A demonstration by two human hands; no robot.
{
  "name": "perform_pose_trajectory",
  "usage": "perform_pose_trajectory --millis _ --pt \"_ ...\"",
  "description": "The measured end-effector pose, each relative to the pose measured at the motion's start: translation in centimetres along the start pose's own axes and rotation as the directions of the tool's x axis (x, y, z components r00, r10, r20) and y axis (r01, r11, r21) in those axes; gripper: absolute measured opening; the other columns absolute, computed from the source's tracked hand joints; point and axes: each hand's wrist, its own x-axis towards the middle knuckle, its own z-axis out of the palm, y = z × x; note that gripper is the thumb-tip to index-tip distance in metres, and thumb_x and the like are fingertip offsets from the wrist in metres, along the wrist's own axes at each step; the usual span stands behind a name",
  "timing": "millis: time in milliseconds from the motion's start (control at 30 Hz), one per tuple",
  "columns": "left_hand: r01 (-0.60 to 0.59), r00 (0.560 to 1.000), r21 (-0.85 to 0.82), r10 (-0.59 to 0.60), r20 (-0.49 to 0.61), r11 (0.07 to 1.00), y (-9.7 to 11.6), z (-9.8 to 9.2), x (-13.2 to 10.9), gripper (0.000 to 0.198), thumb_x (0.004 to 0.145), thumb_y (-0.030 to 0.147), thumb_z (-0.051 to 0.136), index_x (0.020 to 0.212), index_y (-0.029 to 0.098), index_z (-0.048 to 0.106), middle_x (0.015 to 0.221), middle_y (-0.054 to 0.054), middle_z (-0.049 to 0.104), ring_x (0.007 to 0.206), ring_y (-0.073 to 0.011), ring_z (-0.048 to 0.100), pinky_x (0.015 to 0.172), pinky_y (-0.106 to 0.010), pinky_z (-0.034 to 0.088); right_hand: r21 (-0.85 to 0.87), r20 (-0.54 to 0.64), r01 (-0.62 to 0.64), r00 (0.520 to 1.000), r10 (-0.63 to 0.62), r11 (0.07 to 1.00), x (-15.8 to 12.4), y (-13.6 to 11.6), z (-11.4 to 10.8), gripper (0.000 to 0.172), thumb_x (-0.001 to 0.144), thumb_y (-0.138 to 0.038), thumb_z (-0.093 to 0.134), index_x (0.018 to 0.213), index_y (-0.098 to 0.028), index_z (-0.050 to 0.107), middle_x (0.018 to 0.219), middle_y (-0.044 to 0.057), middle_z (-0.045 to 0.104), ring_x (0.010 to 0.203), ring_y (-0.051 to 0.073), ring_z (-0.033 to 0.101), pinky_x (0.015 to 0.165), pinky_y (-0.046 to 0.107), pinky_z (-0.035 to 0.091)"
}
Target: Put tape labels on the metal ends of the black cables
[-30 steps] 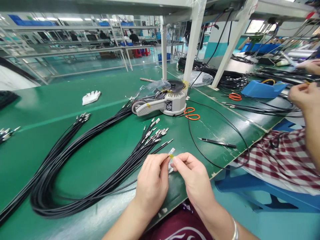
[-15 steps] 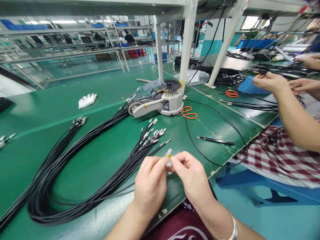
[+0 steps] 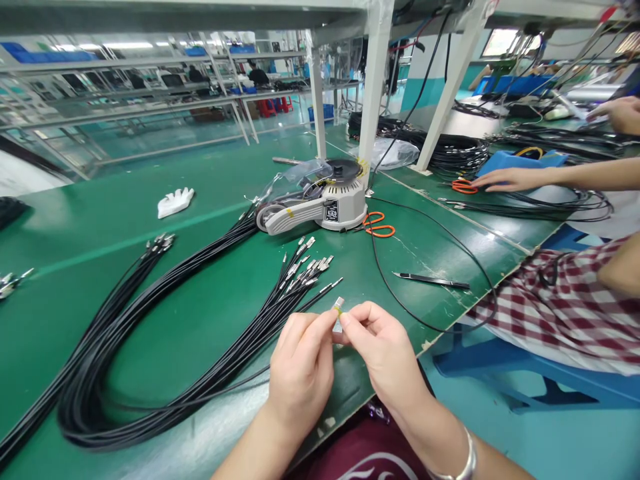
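Note:
My left hand (image 3: 300, 370) and my right hand (image 3: 383, 353) meet over the near edge of the green bench (image 3: 210, 200). Both pinch the metal tip of one black cable (image 3: 339, 307), which carries a small yellow band. That cable runs back to a large looped bundle of black cables (image 3: 150, 347) on my left. The bundle's other metal-tipped ends (image 3: 307, 267) fan out just beyond my fingers.
A grey tape dispenser (image 3: 320, 200) stands mid-bench with orange scissors (image 3: 377, 225) beside it. Black tweezers (image 3: 433, 282) lie to the right, near a single cable loop. A white glove (image 3: 175, 200) lies far left. A co-worker in a checked shirt reaches a hand (image 3: 505, 179) toward other scissors.
My hands have kept the same pinch on the cable tip, shifting slightly. The co-worker's hands moved from the right edge forward onto the bench, one now lying flat by the far orange scissors.

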Motion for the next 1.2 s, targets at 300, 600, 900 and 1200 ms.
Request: perform_pose_trajectory --millis 300,600,900,1200 --pt "0.018 1.0 -0.022 -0.018 -0.004 1.0 0.09 0.06 0.06 0.029 0.082 0.0 0.054 0.106 0.015 0.056 0.079 0.0 0.06 0.072 -0.009 0.054 0.068 -0.021 0.045 0.003 0.032 -0.003 0.999 0.003 1.0 0.14 -0.03 -0.24 0.019 0.072 -0.029 0.072 0.065 -0.017 0.059 0.062 -0.004 0.062 0.063 0.011 0.062 0.067 0.027 0.053" --pt "0.027 1.0 -0.032 -0.027 0.0 0.999 -0.02 -0.06 -0.06 0.03 0.082 -0.001 0.053 0.106 0.016 0.056 0.079 0.0 0.06 0.072 -0.0097 0.054 0.067 -0.022 0.045 0.005 0.035 -0.004 0.999 0.004 1.0 0.11 -0.15 -0.21 0.019 0.07 -0.028 0.073 0.063 -0.018 0.059 0.06 -0.004 0.061 0.062 0.012 0.061 0.066 0.027 0.053" --pt "0.05 0.999 -0.071 -0.051 -0.012 0.996 0.19 -0.12 0.04 0.02 0.082 -0.001 0.053 0.089 0.017 0.054 0.072 0.002 0.059 0.068 -0.0094 0.053 0.065 -0.022 0.044 -0.01 0.051 -0.003 0.999 0.003 1.0 0.1 -0.2 -0.25 0.018 0.071 -0.028 0.072 0.064 -0.018 0.059 0.062 -0.003 0.062 0.063 0.011 0.06 0.064 0.026 0.051" --pt "0.005 1.0 -0.035 -0.005 -0.005 0.999 0.17 -0.22 0.16 0.027 0.083 0.0 0.052 0.103 0.018 0.055 0.075 0.001 0.06 0.069 -0.0102 0.055 0.065 -0.023 0.046 -0.024 0.059 0.001 0.998 0.001 1.0 0.18 -0.17 -0.45 0.019 0.073 -0.029 0.071 0.065 -0.017 0.058 0.062 -0.004 0.062 0.063 0.011 0.061 0.065 0.026 0.051"
